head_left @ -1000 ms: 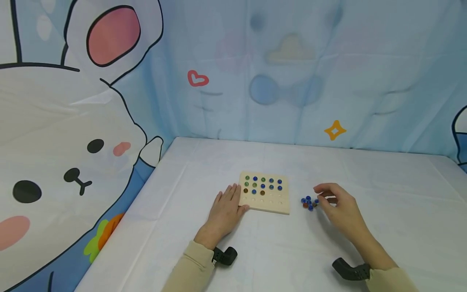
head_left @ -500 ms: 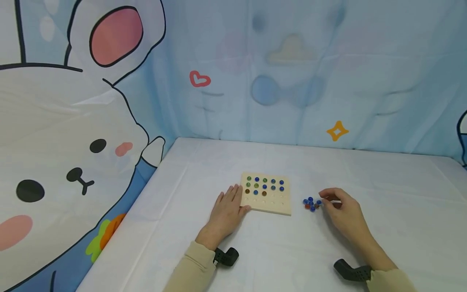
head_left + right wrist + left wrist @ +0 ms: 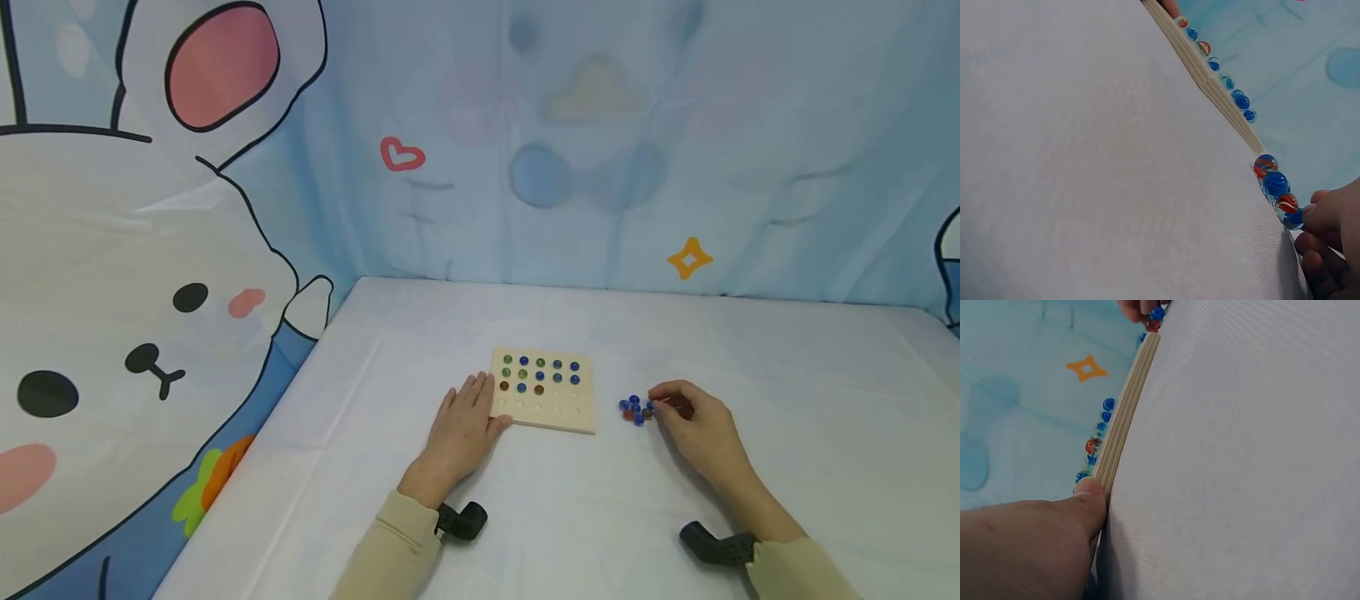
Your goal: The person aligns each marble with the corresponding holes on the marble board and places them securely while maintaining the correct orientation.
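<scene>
A pale wooden board (image 3: pixel 556 412) with rows of shallow hollows lies on the table, green, blue and brownish marbles seated in its back rows. My left hand (image 3: pixel 460 435) rests along its left edge, fingers straight, thumb by the near corner; in the left wrist view the thumb (image 3: pixel 1091 499) presses against the board's side. Right of the board is a small cluster of loose glass marbles (image 3: pixel 634 408), mostly blue with some red-brown. At its right side my right hand (image 3: pixel 703 435), fingers curled, pinches a blue marble (image 3: pixel 1294 217) between thumb and fingertips, close to a red-swirled marble (image 3: pixel 1287 203).
A white cloth (image 3: pixel 570 517) covers the table. Behind it hangs a light blue printed curtain (image 3: pixel 465 225), with a large cartoon rabbit (image 3: pixel 97 292) on the left side. Black wrist cameras (image 3: pixel 465 521) sit at both cuffs.
My right hand has shifted slightly at the cluster, its fingertips now closer in on the blue marble. The left hand stays on the board; the head view has shifted a little.
</scene>
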Demonstrator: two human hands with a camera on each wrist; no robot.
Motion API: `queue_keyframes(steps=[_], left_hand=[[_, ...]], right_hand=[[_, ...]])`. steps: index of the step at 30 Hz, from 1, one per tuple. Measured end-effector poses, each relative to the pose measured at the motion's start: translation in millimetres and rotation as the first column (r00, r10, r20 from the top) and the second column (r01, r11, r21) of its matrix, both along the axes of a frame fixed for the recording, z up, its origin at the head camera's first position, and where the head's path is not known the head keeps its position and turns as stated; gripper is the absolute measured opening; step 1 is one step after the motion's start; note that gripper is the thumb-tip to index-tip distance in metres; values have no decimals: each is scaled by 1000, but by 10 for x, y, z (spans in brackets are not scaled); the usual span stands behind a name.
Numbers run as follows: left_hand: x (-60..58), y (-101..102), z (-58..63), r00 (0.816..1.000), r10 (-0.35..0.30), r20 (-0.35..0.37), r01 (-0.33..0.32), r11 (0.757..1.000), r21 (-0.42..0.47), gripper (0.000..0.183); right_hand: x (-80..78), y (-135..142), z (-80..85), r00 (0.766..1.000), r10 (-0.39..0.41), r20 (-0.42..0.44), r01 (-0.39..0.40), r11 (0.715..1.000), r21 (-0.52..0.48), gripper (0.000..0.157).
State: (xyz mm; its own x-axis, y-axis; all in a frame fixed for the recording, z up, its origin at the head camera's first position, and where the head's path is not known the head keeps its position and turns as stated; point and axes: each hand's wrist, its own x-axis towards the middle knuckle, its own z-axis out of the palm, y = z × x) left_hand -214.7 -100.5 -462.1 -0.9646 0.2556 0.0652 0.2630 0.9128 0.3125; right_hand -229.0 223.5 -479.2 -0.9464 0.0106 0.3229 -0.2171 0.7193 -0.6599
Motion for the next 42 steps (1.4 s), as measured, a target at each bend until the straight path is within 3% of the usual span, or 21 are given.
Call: queue_keyframes(steps=[9,23,42], left_hand=[[-1,-6,-11,1000,-6,-9,6,1000,-3,68],[1,-12,-14,1000,-10,-24,10,1000,-8,68],[3,-9,-3,1000,0,-2,0,1000,17,68]], right_hand=[[-8,-19,7,999,-10,31,10,1000,5,15],[-18,-21,-1,1000,-4,6,4,999,41,16],[1,-6,39,999,-14,39,14,1000,12,17]])
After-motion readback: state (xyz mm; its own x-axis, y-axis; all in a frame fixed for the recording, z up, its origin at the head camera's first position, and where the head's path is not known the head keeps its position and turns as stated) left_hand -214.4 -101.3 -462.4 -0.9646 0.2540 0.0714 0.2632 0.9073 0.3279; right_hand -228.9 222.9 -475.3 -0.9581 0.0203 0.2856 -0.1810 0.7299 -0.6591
